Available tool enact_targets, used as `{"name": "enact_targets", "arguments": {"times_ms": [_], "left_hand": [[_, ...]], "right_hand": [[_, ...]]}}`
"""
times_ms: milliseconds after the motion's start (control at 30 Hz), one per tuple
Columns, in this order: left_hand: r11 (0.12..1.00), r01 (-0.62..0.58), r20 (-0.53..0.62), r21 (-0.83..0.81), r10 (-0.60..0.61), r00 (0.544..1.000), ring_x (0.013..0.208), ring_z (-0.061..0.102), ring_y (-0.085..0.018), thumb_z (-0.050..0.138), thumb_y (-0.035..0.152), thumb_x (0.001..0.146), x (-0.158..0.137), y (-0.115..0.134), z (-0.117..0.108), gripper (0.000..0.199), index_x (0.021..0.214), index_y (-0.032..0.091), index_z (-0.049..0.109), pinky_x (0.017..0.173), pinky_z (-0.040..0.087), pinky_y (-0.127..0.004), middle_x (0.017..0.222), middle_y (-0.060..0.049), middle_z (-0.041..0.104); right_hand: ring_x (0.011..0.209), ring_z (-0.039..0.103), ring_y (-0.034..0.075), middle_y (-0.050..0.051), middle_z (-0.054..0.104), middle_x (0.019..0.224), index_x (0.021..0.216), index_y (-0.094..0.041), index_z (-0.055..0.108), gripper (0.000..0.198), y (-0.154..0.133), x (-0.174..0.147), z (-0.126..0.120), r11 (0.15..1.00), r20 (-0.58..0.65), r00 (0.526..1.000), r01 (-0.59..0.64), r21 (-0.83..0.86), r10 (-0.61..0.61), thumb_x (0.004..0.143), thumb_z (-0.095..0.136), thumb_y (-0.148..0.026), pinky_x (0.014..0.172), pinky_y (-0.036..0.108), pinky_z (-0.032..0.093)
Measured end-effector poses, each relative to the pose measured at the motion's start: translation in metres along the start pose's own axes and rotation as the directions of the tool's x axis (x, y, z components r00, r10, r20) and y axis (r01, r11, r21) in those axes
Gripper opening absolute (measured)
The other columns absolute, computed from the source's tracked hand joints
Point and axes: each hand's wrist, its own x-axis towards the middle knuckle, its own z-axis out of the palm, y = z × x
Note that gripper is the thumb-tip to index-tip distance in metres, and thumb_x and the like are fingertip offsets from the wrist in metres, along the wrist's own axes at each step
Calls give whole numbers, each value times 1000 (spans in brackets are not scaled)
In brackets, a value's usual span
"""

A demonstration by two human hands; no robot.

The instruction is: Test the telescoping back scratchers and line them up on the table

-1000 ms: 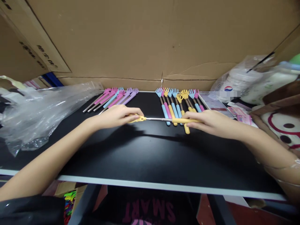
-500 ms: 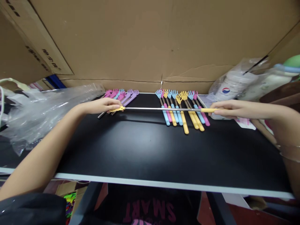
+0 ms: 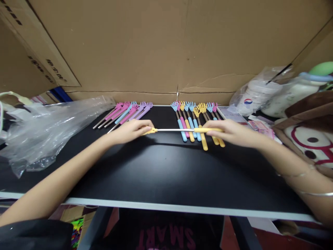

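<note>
left hand (image 3: 139, 130) pinching the head (image 3: 152, 130) of a yellow telescopic back scratcher (image 3: 177, 130); right hand (image 3: 229, 131) gripping its handle (image 3: 201, 130), both above the black tabletop (image 3: 166, 177).

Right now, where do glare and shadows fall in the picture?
Head view: pale glare on the black tabletop, nearer the wearer than the yellow-handled stick; dark shadows beneath the left hand and right hand. Same head view: bright glints on the clear plastic bag.

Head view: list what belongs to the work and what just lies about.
In the work:
yellow back scratcher, held by left hand and right hand
left scratcher group
right scratcher group

Apparently just lying about:
clear plastic bag
bagged cup
pink papers
</note>
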Motion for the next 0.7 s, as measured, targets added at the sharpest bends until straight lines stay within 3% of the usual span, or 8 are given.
{"name": "enact_targets", "arguments": {"times_ms": [100, 233, 533, 700], "left_hand": [[996, -42, 19, 82, 40, 999, 59, 49, -11, 31, 42, 96, 2, 22, 18, 35, 96, 20, 59, 59, 31, -21, 68, 2, 57], [990, -63, 7, 124, 62, 998, 58, 51, -11, 32, 41, 96, 1, 25, 23, 33, 95, 22, 59, 57, 29, -21, 66, 2, 57], [966, -64, 35, 252, 57, 998, 60, 54, -12, 29, 43, 97, -5, 29, 7, 35, 102, 25, 58, 58, 28, -21, 70, 3, 61], [985, -19, 70, 171, 7, 998, 73, 55, -12, 30, 47, 95, -4, 13, -10, 37, 100, 23, 58, 67, 34, -20, 83, 2, 62]], "right_hand": [[58, 53, 15, 1, 60, 66, 98, -25, 60, 38, -26, 3, 25, 997, 63, 996, 67, -25, -65, 90, 37, -54, 56, 24, 31], [58, 56, 15, 0, 64, 70, 106, -25, 56, 33, -39, 11, 36, 992, 171, 979, 118, -54, -107, 93, 34, -46, 55, 23, 31], [57, 55, 14, 0, 63, 69, 104, -25, 56, 35, -35, 13, 12, 992, 201, 972, 128, -7, -124, 92, 34, -49, 54, 23, 32], [62, 54, 12, 1, 61, 75, 99, -21, 59, 38, -20, 15, -8, 983, 315, 937, 107, 151, -150, 93, 33, -48, 56, 23, 37]]}}
